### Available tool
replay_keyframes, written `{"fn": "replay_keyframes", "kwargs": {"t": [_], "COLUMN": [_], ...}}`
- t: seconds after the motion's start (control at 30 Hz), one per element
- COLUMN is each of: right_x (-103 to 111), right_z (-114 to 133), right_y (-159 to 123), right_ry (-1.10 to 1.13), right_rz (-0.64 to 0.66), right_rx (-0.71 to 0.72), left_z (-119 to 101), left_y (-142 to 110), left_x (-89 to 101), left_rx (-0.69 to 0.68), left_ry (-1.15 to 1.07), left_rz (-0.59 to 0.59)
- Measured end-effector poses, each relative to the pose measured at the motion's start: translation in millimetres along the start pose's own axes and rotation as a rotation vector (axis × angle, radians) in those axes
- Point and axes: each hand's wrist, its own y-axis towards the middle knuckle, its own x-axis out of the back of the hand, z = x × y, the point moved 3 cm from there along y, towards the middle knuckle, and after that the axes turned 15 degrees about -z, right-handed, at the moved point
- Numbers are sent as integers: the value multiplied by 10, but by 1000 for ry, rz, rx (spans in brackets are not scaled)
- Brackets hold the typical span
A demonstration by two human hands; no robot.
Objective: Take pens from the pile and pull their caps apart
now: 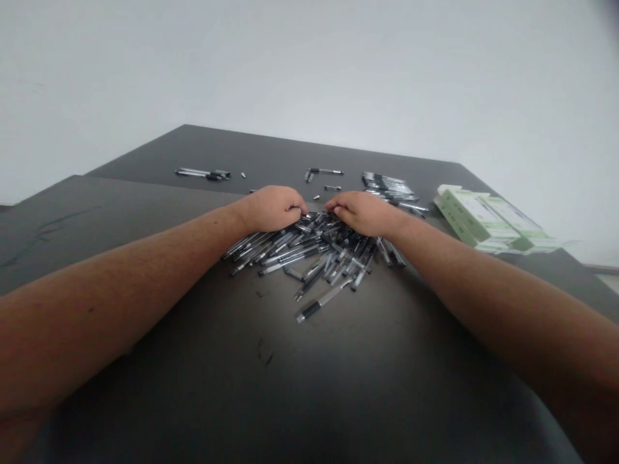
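Observation:
A heap of black and clear pens (309,254) lies in the middle of the dark table (145,212). My left hand (273,207) rests on the heap's far left side, knuckles up and fingers curled down into the pens. My right hand (362,211) lies on the far right side of the heap in the same way, fingers bent into the pens. The two hands nearly meet at their fingertips. What the fingers grip underneath is hidden. One pen (323,301) lies apart at the near edge of the heap.
A neat row of pens (389,185) lies behind my right hand. Green and white boxes (488,222) sit at the right edge. A few pens (203,173) and small loose parts (325,172) lie at the back, by a white wall.

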Motion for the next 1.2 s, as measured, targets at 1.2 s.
{"fn": "replay_keyframes", "kwargs": {"t": [1.2], "right_x": [60], "right_z": [-201], "right_y": [266], "right_ry": [-244], "right_rz": [68], "right_rx": [-182], "left_z": [-70], "left_y": [94], "left_x": [5], "left_rx": [64], "left_ry": [11], "left_rz": [-37]}}
